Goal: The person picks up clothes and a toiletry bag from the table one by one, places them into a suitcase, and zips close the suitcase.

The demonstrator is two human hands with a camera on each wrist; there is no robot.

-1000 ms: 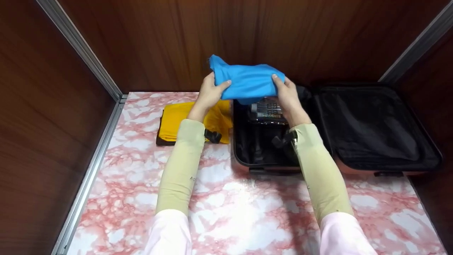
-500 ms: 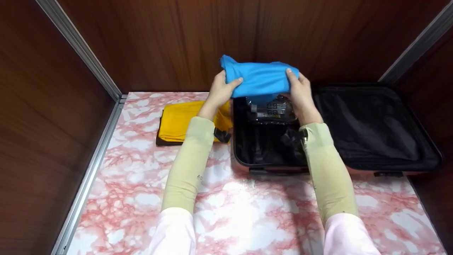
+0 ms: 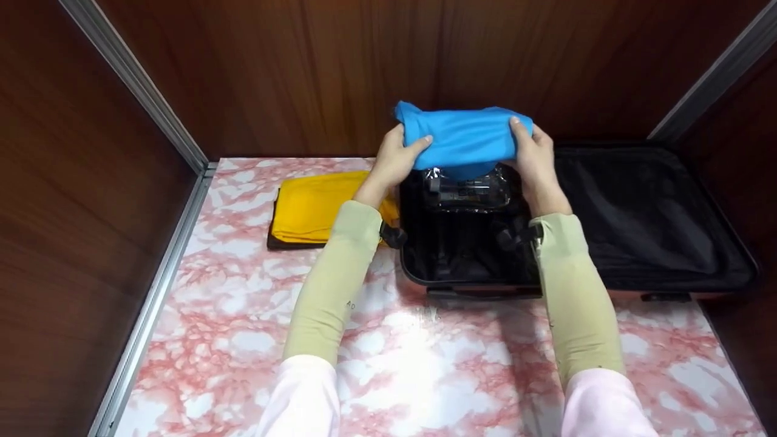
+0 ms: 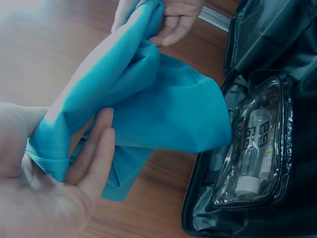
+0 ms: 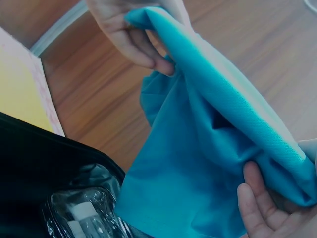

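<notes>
A loosely folded blue garment point(image 3: 467, 136) hangs between both hands, raised over the back of an open suitcase point(image 3: 464, 258). My left hand point(image 3: 393, 159) grips its left end, thumb on top and fingers underneath. At the other end, my right hand point(image 3: 537, 159) holds it the same way. Both wrist views show a loose flap of the garment point(image 4: 173, 109) drooping below the folded edge. Under it, inside the suitcase, lies a clear zipped toiletry pouch point(image 4: 255, 148) with bottles in it; the garment partly covers the pouch in the head view.
Left of the suitcase, a folded yellow garment point(image 3: 315, 206) lies on a dark folded item point(image 3: 285, 244) on the red-and-white marbled surface point(image 3: 230, 321). The suitcase's black-lined other half point(image 3: 643, 218) lies opened out to the right. Brown wood-look panels point(image 3: 340, 67) stand behind and at both sides.
Both hands have carried the blue garment to the right, from partly above the yellow garment to over the suitcase. Their grip on it looks the same.
</notes>
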